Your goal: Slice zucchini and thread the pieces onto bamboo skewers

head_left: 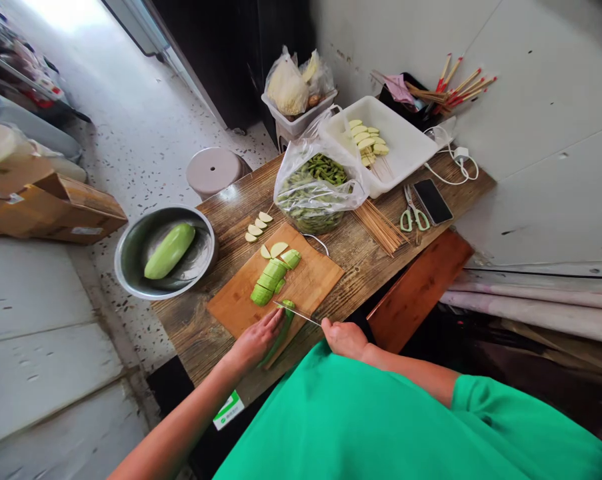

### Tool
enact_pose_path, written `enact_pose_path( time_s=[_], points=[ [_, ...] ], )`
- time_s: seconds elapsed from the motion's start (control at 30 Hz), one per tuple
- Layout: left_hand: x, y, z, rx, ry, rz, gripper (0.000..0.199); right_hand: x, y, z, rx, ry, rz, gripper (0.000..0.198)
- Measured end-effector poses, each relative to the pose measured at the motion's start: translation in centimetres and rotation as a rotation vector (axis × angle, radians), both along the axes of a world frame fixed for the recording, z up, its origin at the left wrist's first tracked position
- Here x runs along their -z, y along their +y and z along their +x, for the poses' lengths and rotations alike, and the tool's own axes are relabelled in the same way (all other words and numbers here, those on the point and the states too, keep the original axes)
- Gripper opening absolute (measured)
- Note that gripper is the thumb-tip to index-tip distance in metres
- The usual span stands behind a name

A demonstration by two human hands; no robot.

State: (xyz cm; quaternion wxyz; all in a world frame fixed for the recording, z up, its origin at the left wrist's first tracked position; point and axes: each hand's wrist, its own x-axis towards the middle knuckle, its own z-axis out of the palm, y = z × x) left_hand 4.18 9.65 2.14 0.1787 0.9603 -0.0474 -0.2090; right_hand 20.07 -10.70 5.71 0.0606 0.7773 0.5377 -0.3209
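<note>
My right hand point(347, 341) is closed round the handle of a knife point(301, 314), whose thin blade points left across the near end of the wooden cutting board point(313, 283). Under the blade lies a long green zucchini point(283, 331), which my left hand point(257, 340) holds from its left side, fingers together; part of it is hidden by the hand. Beyond the blade, cut zucchini chunks point(269, 280) lie in a row on the board. Two pale slices point(278, 249) rest at the board's far edge.
Left stands a metal bowl point(125, 267) holding a whole zucchini point(171, 251). Skewered slices point(259, 227) lie near a bag of green pods point(317, 193). A white tub point(411, 147), bamboo skewers point(381, 227), scissors point(413, 212) and a phone point(433, 201) occupy the table's far right.
</note>
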Motion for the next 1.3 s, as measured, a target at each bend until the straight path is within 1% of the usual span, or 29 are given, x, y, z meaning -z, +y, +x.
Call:
enact_pose_path(
  time_s=[0.17,0.33,0.43,0.53,0.67,0.83,1.07,1.17,1.3],
  points=[
    [-0.2,0.0,-0.2,0.022,0.005,0.023,0.052,-0.3,0.4,0.0,-0.014,0.031,-0.007,0.017],
    [-0.2,0.0,0.1,0.018,0.044,0.059,0.047,-0.6,0.0,-0.5,-0.035,0.014,0.047,0.017],
    [-0.5,-0.2,0.3,-0.030,0.026,0.010,0.044,-0.7,-0.2,-1.0,-0.059,0.020,0.065,0.018],
    [-1.0,-0.3,0.8,-0.081,-0.004,-0.061,0.044,-0.9,-0.1,-1.2,-0.062,0.028,0.053,0.017],
    [-1.4,-0.5,1.1,-0.084,-0.025,-0.091,0.046,-1.2,0.0,-1.0,-0.045,0.035,0.043,0.016],
    [-1.0,-0.4,0.9,-0.028,-0.068,-0.040,0.047,-1.2,0.1,-0.5,-0.034,0.043,0.019,0.017],
    [-0.4,-0.3,0.3,-0.007,-0.079,0.019,0.044,0.3,1.2,-0.2,-0.027,0.081,-0.076,0.024],
    [-0.6,-0.4,0.1,-0.006,-0.085,0.051,0.044,0.5,1.3,-0.4,-0.024,0.064,-0.040,0.023],
    [-0.6,-0.3,-0.2,0.020,-0.066,0.056,0.046,0.3,0.8,-0.5,-0.041,0.063,0.010,0.022]
  ],
)
